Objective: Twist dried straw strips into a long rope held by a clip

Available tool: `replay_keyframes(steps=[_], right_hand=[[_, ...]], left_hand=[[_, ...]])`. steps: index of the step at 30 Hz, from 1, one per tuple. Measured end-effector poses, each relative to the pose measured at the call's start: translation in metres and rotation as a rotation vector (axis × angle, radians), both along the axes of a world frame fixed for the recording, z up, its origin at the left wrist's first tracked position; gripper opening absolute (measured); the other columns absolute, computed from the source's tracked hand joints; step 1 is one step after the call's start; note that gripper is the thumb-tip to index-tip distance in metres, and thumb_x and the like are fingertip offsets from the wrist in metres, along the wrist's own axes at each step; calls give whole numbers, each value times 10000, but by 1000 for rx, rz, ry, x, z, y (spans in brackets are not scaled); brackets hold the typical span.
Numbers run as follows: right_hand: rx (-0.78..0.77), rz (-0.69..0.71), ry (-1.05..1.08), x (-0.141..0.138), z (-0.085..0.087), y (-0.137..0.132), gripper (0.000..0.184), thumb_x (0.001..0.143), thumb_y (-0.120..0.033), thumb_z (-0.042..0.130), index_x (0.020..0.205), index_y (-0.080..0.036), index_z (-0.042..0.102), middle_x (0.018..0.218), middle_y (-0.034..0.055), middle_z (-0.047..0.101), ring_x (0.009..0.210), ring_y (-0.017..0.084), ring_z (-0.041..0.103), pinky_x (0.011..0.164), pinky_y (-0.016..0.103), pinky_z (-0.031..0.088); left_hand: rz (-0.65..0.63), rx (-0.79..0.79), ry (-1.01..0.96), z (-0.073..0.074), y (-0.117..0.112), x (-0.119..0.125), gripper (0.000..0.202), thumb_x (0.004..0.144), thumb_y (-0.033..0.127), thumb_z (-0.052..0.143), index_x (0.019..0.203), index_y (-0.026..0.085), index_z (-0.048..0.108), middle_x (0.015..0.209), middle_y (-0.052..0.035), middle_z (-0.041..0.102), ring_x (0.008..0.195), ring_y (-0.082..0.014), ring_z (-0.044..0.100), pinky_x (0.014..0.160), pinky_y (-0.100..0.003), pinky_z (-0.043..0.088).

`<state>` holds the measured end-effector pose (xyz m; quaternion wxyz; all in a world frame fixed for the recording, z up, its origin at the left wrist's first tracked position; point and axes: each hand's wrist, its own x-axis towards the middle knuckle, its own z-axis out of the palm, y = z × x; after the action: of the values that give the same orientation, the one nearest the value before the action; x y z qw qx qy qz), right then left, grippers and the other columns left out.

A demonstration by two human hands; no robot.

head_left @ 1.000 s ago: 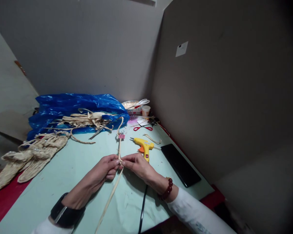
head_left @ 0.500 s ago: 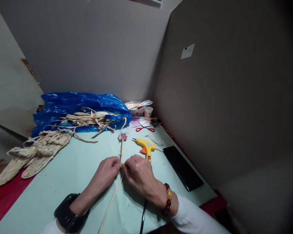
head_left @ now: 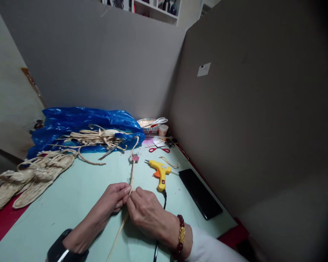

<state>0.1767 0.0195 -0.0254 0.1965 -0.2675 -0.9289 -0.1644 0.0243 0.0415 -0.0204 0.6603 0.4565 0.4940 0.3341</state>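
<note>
Running between both hands' fingers (head_left: 125, 190), the straw strand (head_left: 131, 174) lies pinched.

The straw cord (head_left: 131, 174) is a thin, pale tan strand lying pretty much straight up the middle of the mint-green bench (head_left: 79, 189), pulled fairly taut. At the far end a small pink binder clip (head_left: 135, 158) is clamped on it, and past the clip it curls off toward the back. The near end is pinched right where the left grip (head_left: 112, 198) and right grip (head_left: 144, 213) meet. Below them a flat loose strip (head_left: 117, 237) trails toward the bench's near edge.
</note>
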Motion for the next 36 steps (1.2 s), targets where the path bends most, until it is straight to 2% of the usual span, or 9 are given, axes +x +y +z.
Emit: replay_keyframes(steps=[6,10,13,16,18,23,29,32,36], right_hand=[[-7,20,-14,1,1,-1,138,854,-57,434,827,-90,566,760,83,554,674,193,474,514,309,338],[-143,-10,107,4,6,-3,96,838,-163,496,850,-115,578,779,72,588,690,193,497,518,302,333],[-353,-71,377,4,12,-3,205,888,-297,480,891,-144,615,763,52,617,671,161,526,572,277,373],[-581,-221,701,5,16,2,253,925,-329,460,945,-161,647,821,47,657,711,136,562,666,254,406],[-759,-264,795,6,16,9,269,912,-368,496,1002,-163,646,869,44,669,722,133,565,669,244,409],[-1169,-64,739,9,6,25,324,900,-410,503,799,-140,651,647,-7,598,579,100,477,525,204,332],[-1164,-62,699,14,6,34,265,877,-233,494,705,-139,672,606,-16,594,524,83,405,537,207,308],[-1127,-126,689,14,7,34,237,849,-203,505,695,-137,672,573,-21,561,511,83,381,517,211,288],[-1025,-187,658,13,9,31,175,854,-206,503,819,-156,667,671,-13,606,593,101,468,576,214,329]], left_hand=[[-1,7,60,-2,2,-3,428,636,553,664,628,177,459,411,129,289,367,-15,152,380,-188,57],[-32,18,44,2,0,-10,382,677,501,654,643,163,479,443,123,289,391,-15,149,402,-194,55],[-35,25,12,6,0,-14,339,689,452,659,665,154,500,467,109,337,398,-13,161,414,-199,56],[-34,37,17,9,1,-14,308,710,431,648,691,154,514,465,108,347,394,-16,157,419,-207,50],[-32,54,30,10,1,-12,299,721,425,639,697,156,511,474,104,362,400,-20,165,424,-208,55],[-58,116,118,13,0,-8,300,720,435,618,683,153,521,507,77,424,435,-42,247,439,-199,117],[-138,378,395,13,-1,-10,261,782,349,495,699,135,620,540,32,501,518,-105,411,503,-224,281],[-130,364,414,13,-1,-9,251,773,344,482,703,136,605,537,32,505,514,-111,413,508,-232,290],[-114,330,377,15,-3,-7,224,769,349,485,686,153,554,522,44,492,484,-98,384,499,-229,286]])
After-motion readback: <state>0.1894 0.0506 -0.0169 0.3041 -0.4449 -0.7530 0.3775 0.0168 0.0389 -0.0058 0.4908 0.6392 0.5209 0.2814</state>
